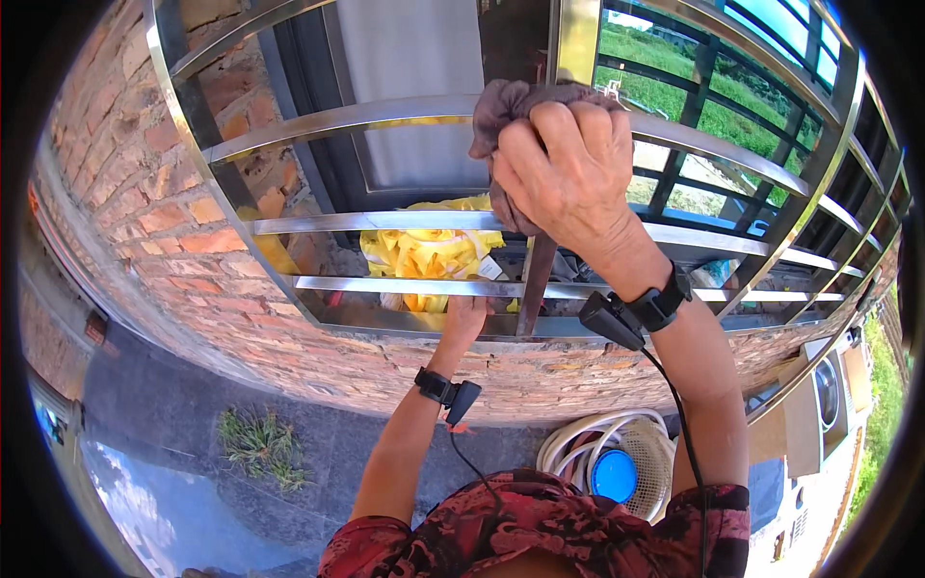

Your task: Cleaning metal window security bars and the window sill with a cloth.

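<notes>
My right hand point(571, 170) is closed around a crumpled brownish-purple cloth point(506, 101). It presses the cloth against the metal bars of a window grille point(383, 121), near a vertical post point(536, 285). Lower down, my left hand point(467, 318) meets the grille's lowest flat bar point(390, 286); its fingers are mostly hidden there, so their grip is unclear. Just behind that bar lies a bunched yellow cloth or plastic bundle point(430, 253) with a white tag point(489, 268), resting on the window ledge.
A brick wall point(181, 224) surrounds the grille. Glass at the right point(751, 108) reflects greenery. Below stand a coiled pale hose point(560, 444), a mesh basket point(650, 462) and a blue round lid point(614, 475). Cut grass point(264, 448) lies on dark paving. A washing machine point(827, 394) is at right.
</notes>
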### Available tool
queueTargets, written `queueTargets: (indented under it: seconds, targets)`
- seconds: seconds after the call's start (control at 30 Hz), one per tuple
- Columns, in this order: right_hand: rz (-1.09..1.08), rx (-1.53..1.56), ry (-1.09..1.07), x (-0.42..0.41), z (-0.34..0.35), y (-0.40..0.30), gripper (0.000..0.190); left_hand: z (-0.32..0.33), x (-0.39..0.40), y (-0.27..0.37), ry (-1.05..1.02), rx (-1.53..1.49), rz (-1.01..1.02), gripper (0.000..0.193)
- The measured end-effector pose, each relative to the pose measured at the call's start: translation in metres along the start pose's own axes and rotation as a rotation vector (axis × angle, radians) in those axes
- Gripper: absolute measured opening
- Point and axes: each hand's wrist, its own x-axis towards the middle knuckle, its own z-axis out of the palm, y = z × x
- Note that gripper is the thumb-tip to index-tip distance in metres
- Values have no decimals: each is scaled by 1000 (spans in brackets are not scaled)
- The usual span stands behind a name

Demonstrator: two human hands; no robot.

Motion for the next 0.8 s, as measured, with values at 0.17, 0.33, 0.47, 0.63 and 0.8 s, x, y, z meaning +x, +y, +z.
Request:
queueTargets:
  seconds: [0.17,0.33,0.47,0.63,0.8]
  targets:
    - [-30,9,-188,-81,-15,-43,18,5,-1,-1,6,-52,26,23]
    - [-4,97,-302,-111,-26,-60,16,5,-1,9,-20,32,41,18]
    - [-96,184,-479,-182,-38,-100,9,-4,12,-65,105,773,731,30]
    - [-56,262,-530,-223,-50,-118,9,6,9,-21,29,424,304,23]
    - [-63,306,-655,-220,-55,-126,10,-2,5,-3,-73,287,121,31]
